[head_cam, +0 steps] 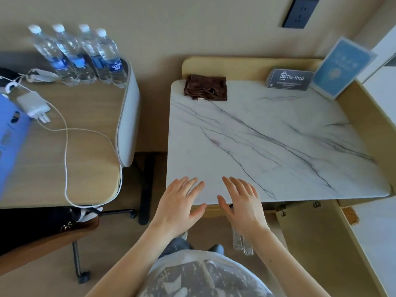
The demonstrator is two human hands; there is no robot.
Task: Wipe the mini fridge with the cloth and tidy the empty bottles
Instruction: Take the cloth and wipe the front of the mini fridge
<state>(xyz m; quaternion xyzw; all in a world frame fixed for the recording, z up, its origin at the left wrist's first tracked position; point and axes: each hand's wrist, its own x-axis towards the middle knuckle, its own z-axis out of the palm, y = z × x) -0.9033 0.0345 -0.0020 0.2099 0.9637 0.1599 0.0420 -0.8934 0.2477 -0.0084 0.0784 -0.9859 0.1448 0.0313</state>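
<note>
A folded brown cloth lies at the far left corner of the white marble top of the cabinet. My left hand and my right hand hover side by side over the near edge of that top, fingers spread and straight, holding nothing. Clear plastic bottles lie on the floor below my right wrist, partly hidden by my arm. Several capped water bottles with blue labels stand in a row at the back of the wooden desk to the left. The mini fridge is not in sight.
A card reading "The Shop" and a blue sign stand sit at the marble top's far right. A white charger with cable and a blue box lie on the desk. An open cabinet door hangs at lower right.
</note>
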